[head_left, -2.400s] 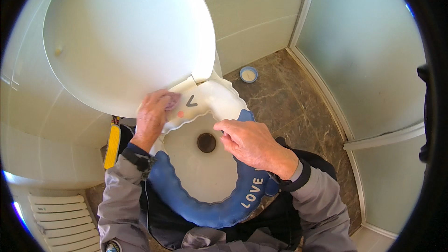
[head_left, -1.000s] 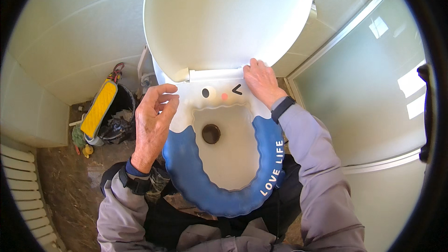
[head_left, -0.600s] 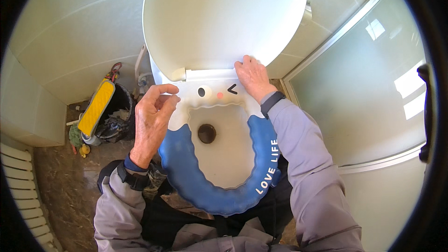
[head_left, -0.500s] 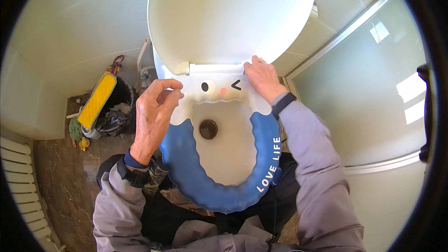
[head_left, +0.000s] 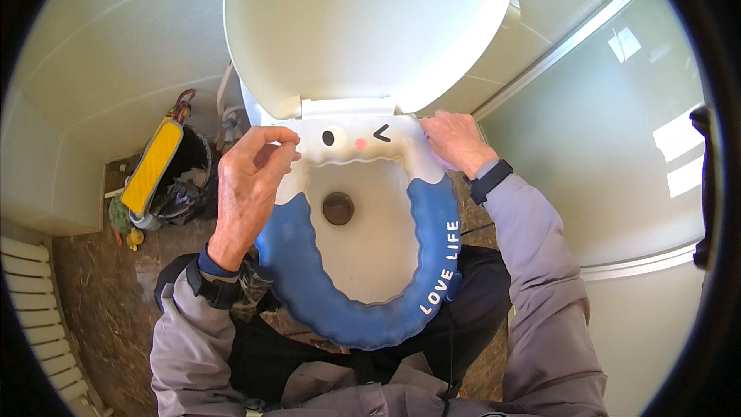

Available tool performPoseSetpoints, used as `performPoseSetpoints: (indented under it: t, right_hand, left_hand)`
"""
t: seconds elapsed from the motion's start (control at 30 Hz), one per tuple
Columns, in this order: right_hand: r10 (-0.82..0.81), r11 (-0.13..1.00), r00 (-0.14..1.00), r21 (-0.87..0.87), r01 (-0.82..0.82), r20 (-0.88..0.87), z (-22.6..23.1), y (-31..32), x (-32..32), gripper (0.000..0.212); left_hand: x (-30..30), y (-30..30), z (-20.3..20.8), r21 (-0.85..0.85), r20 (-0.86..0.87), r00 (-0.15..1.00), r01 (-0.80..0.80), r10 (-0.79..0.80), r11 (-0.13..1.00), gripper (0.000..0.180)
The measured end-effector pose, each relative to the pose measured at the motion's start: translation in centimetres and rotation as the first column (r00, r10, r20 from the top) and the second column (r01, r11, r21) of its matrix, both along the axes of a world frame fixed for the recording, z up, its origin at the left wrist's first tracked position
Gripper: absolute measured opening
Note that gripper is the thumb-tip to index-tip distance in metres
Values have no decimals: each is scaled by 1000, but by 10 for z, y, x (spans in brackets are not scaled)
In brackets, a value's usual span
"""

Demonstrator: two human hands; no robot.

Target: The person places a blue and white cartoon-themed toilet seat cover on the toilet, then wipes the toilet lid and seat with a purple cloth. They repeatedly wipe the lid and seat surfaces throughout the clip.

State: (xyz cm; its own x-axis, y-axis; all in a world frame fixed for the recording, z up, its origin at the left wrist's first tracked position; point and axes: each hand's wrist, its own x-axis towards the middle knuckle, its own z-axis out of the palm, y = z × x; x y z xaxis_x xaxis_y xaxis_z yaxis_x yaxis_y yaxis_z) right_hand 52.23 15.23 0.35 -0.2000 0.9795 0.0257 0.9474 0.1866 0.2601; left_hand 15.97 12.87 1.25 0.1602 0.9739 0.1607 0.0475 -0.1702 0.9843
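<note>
A blue-and-white toilet seat cushion (head_left: 285, 259) with a wavy edge and a winking cartoon face lies around the bowl opening. My left hand (head_left: 251, 185) hovers by its upper left part, fingers curled and thumb close to the forefinger. Whether anything is pinched there is too small to make out. At the cushion's upper right edge, my right hand (head_left: 461, 143) has its fingers bent at the rim, seemingly gripping it; the fingertips are partly hidden. Behind both hands the white toilet lid (head_left: 370, 31) stands raised. Inside the toilet bowl (head_left: 367, 255) a dark drain hole shows.
Left of the toilet stands a black-lined waste bin (head_left: 189, 185) with a yellow flat pad (head_left: 157, 166) leaning on it. A small yellow toy duck (head_left: 134, 239) is on the floor. A white radiator (head_left: 31, 301) runs at far left; frosted glass panels (head_left: 602, 162) line the right.
My right hand has moved from the lid hinge, outward and down to the cushion's right edge. My left hand keeps its curled pose. The whole view has shifted slightly.
</note>
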Motion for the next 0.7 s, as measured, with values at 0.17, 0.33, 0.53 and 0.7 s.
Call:
performPoseSetpoints:
  t: [0.17,0.33,0.53,0.7]
  right_hand:
    - [229,935,967,301,-188,-107,10,13,-8,9]
    - [192,925,981,334,-182,5,-4,48,-40,10]
    - [92,993,992,60,-98,91,5,31,-24,12]
    - [192,962,980,208,-177,-58,17,48,-46,24]
  left_hand:
    - [10,1,-4,-16,48,998,34,-34,999,17]
    - [12,4,-6,-19,45,999,31,-30,999,17]
    - [0,2,-6,-39,27,1000,-1,3,999,18]
    - [-2,1,-5,-30,45,999,6,-5,1000,17]
